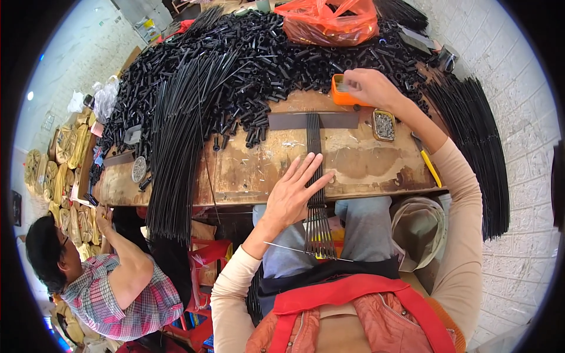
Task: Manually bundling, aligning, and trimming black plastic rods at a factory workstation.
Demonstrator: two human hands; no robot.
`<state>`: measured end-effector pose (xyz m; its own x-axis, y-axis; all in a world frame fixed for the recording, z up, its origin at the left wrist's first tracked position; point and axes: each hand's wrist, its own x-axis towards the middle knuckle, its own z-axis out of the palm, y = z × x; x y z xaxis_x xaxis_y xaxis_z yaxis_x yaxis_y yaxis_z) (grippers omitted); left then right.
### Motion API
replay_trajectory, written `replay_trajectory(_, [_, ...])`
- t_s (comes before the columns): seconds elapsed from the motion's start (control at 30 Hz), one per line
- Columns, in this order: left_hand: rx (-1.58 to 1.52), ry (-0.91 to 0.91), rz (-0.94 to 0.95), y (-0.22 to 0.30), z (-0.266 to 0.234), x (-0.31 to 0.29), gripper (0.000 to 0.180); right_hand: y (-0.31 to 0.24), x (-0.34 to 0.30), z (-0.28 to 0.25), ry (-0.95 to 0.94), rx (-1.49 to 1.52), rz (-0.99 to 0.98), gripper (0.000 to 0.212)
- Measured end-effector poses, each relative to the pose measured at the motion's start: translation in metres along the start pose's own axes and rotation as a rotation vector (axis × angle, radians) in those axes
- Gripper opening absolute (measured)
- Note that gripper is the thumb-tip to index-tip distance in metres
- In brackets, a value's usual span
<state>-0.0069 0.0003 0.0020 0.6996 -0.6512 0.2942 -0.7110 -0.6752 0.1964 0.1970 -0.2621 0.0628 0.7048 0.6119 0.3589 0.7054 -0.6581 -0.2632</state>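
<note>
My left hand [293, 187] lies flat, fingers stretched, across a row of thin black rods [315, 141] at the table's front edge. The rods' far ends rest on a flat grey strip [344, 120]; their near ends fan out over my lap, where a thin pale wire [282, 247] crosses them. My right hand [371, 87] is over a small orange box [347, 100], its fingers curled together at the opening. What those fingers hold is hidden. Beside the box stands a little container of small silvery metal pieces [384, 125].
A heap of short black tubes [259, 59] covers the table's far side, with a red plastic bag [329, 23] on top. Long black rods lie in bundles at left [176, 141] and right [471, 147]. A yellow-handled tool [430, 167] lies near the right edge. Another person [112, 276] sits at left.
</note>
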Motion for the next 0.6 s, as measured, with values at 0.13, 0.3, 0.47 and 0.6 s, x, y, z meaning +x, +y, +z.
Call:
replay_trajectory(0.13, [-0.010,0.008,0.002,-0.002,0.006,0.000,0.073,-0.020,-0.011,0.043,-0.007,0.036,-0.161,0.023])
replay_trajectory(0.3, [-0.016,0.036,0.036,-0.003,0.010,-0.001,0.080,-0.021,-0.017,0.052,-0.051,0.045,-0.162,0.028])
replay_trajectory(0.47, [-0.026,0.029,0.008,-0.002,0.010,-0.003,0.075,-0.026,-0.016,0.049,-0.106,0.037,-0.160,0.031])
replay_trajectory(0.6, [-0.037,0.033,0.019,-0.002,0.008,-0.002,0.075,-0.027,-0.014,0.049,-0.085,0.033,-0.173,0.030])
